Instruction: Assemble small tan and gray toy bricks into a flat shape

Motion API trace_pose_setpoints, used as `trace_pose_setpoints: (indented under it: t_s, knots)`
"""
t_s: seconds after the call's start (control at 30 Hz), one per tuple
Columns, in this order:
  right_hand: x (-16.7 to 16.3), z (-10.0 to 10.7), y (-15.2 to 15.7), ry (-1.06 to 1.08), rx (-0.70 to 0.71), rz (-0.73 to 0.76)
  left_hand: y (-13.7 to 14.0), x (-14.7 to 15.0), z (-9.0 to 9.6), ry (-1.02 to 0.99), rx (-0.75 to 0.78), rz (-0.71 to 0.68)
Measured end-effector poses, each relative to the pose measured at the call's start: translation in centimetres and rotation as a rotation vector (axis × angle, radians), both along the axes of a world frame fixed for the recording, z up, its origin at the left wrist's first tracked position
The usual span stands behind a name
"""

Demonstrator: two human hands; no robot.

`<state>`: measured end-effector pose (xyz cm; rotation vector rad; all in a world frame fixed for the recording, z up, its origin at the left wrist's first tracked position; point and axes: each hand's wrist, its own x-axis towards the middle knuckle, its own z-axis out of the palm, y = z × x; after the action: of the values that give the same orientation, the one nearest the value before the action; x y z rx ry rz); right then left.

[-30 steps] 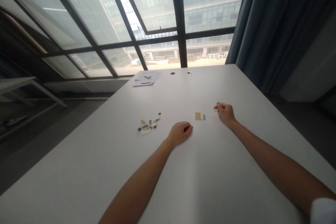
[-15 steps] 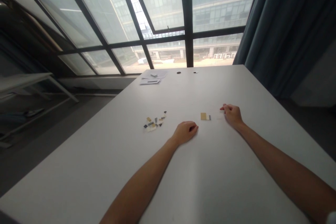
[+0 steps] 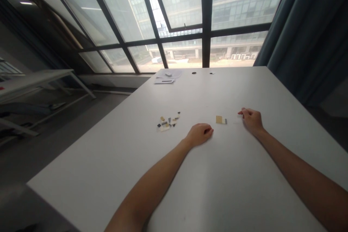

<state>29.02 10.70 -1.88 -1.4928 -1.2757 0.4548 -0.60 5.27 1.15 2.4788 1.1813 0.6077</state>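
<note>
Curled into a loose fist, my left hand [image 3: 200,134] rests on the white table [image 3: 206,98] with no object visible in it. A small flat block of tan, white and grey building bricks [image 3: 221,120] lies just beyond it, between my two hands. My right hand [image 3: 252,120] lies to the right of that block, fingers bent and closed together, touching only the tabletop as far as I can see. Left of my left hand is a scattered group of loose building bricks [image 3: 167,125] in tan, white, grey and black. Neither hand touches any brick.
White papers [image 3: 164,79] with a small white object on them lie at the table's far left corner. Two dark round spots show near the far edge. Windows stand behind, a blue curtain [image 3: 293,29] at right, another table [image 3: 49,79] at left.
My view has turned left, so everything appears shifted to the right. Both hands stay closed in almost the same places on the table, and the bricks have not moved.
</note>
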Motion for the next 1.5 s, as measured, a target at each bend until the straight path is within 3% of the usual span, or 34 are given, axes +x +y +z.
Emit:
trace_pose_setpoints:
  t_s: [0.7,0.83,0.93,1.07,1.23,1.37,1.5]
  knots:
    - [0.4,-0.3,0.0,-0.048,-0.02,-0.029,-0.2,0.1,0.1,0.016,0.01,-0.011]
    - [0.5,-0.5,0.0,-0.06,-0.014,-0.02,-0.1,0.1,0.7,0.031,-0.071,0.019]
    - [0.7,-0.6,0.0,-0.058,-0.018,-0.025,0.5,-0.6,2.2,0.023,-0.147,0.025]
    - [0.6,-0.5,0.0,-0.047,-0.059,-0.039,1.8,-3.7,5.9,0.015,-0.194,0.068]
    - [0.6,-0.5,-0.1,-0.045,-0.056,-0.045,3.7,-10.4,9.3,0.034,-0.175,0.346]
    - [0.8,-0.7,0.0,-0.039,-0.053,-0.035,4.9,-14.9,8.9,0.106,-0.252,0.585]
    - [1.0,-0.7,0.0,-0.041,-0.053,-0.033,5.8,-16.8,7.2,0.19,-0.357,0.716]
